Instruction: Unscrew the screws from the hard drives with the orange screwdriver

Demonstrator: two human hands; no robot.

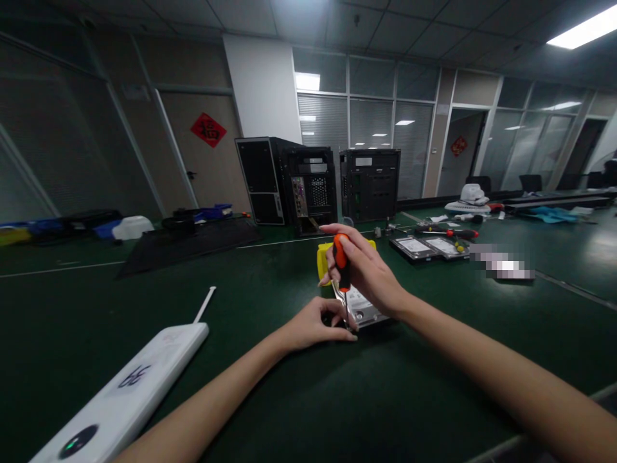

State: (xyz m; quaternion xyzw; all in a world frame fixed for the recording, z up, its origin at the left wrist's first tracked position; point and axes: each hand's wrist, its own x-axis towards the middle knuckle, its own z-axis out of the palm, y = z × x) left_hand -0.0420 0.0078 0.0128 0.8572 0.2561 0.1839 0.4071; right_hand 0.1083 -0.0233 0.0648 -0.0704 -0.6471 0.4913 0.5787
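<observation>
My right hand [369, 267] grips an orange and black screwdriver [342, 257], held upright with its shaft pointing down. Under it, a silver hard drive [369, 312] lies on the green table, partly covered by my hands. My left hand [321, 321] is closed at the drive's near left corner, thumb and fingers curled around the spot where the screwdriver's tip ends. Whether a screw sits between those fingertips is too small to see. Just behind the drive stands a yellow object [324, 262], mostly hidden by my right hand.
Two hard drives [413, 247] and another screwdriver [465, 234] lie at the right. Black computer cases [370, 183] stand at the back. A white device marked 39 [139, 379] lies front left; a black mat [187, 247] is behind it. A blurred patch [504, 263] covers something at right.
</observation>
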